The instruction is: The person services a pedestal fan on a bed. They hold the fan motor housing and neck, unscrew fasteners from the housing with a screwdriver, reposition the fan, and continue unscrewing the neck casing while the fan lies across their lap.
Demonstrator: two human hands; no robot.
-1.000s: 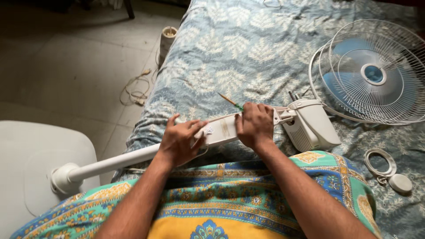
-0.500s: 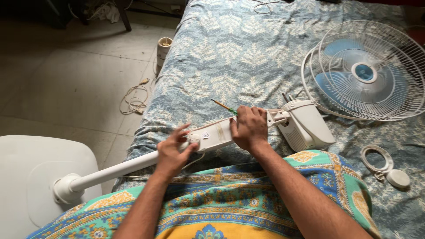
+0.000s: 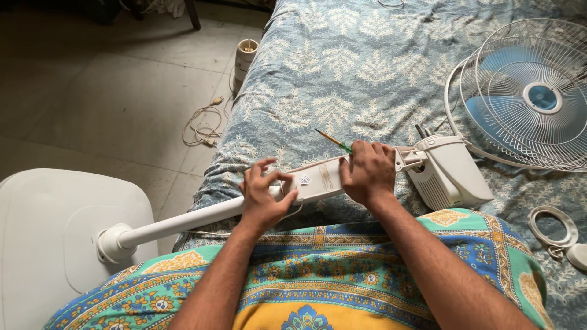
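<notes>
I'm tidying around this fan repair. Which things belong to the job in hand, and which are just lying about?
In hand:
- left hand on the white fan stand column
- right hand gripping the same column, holding a green-handled screwdriver
- motor housing
- fan base

Lying about:
- fan guard and blue blades on the bedspread
- white ring and cap
- cord on the floor
- white cylinder

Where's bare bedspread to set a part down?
Free: the bedspread beyond the screwdriver, left of the fan head. Crowded: around both hands on the fan stand, the motor housing and the ring at right.
</notes>
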